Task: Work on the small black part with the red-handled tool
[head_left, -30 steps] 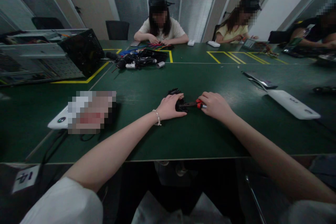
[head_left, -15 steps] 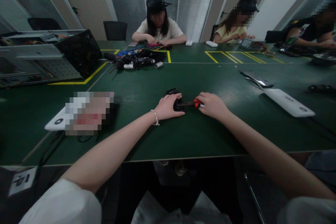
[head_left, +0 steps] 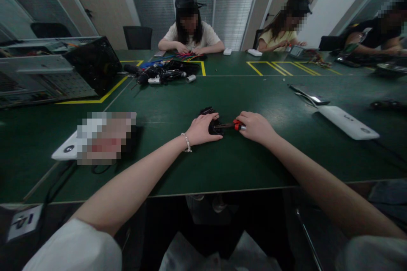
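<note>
A small black part [head_left: 206, 110], its kind hard to make out, lies on the green table under my left hand [head_left: 202, 128]. My left fingers and thumb are wrapped round it, hiding much of its shape. My right hand [head_left: 257, 128] grips a pair of pliers [head_left: 226, 125] by the red handles. The metal jaws point left and reach into the black part between my left thumb and fingers. Whether the jaws pinch anything there is too dark to tell.
An opened computer case [head_left: 47, 72] stands at the left. A cordless drill [head_left: 143, 77] lies among black items at the back. White power banks [head_left: 348, 123] with cables flank my arms. Opposite, a person [head_left: 190, 36] handles coloured wires; others sit further right.
The whole view has shifted very slightly. Both hands, the pliers and the black part keep nearly the same positions relative to one another.
</note>
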### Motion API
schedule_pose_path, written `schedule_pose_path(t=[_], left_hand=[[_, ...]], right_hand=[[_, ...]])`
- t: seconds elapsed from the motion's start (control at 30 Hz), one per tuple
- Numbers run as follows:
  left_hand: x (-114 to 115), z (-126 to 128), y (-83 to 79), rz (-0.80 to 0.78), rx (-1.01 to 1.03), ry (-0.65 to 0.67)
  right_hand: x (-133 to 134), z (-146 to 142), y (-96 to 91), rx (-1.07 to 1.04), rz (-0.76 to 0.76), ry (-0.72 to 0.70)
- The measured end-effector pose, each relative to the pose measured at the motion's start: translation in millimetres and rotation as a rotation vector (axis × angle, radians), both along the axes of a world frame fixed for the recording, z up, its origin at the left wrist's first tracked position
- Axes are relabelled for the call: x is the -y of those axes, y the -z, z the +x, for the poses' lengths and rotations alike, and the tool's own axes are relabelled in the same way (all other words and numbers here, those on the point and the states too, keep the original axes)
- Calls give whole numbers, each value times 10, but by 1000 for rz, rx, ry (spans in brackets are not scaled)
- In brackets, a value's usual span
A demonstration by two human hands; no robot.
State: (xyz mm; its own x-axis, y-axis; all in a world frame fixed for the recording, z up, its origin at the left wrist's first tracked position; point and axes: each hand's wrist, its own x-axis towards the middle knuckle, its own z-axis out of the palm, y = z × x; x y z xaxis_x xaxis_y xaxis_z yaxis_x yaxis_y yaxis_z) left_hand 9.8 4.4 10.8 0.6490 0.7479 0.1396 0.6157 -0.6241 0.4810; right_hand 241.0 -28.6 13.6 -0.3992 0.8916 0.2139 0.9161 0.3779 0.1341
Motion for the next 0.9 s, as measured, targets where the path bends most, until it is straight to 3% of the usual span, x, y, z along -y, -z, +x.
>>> schedule_pose_path(t=[0.43,0.9], left_hand=[[8,9,-18,-10,-8,0],[13,14,-14,-3,0,-1]], right_hand=[[20,-12,-47,70,43,-21],[23,-8,-24,7,6,9]])
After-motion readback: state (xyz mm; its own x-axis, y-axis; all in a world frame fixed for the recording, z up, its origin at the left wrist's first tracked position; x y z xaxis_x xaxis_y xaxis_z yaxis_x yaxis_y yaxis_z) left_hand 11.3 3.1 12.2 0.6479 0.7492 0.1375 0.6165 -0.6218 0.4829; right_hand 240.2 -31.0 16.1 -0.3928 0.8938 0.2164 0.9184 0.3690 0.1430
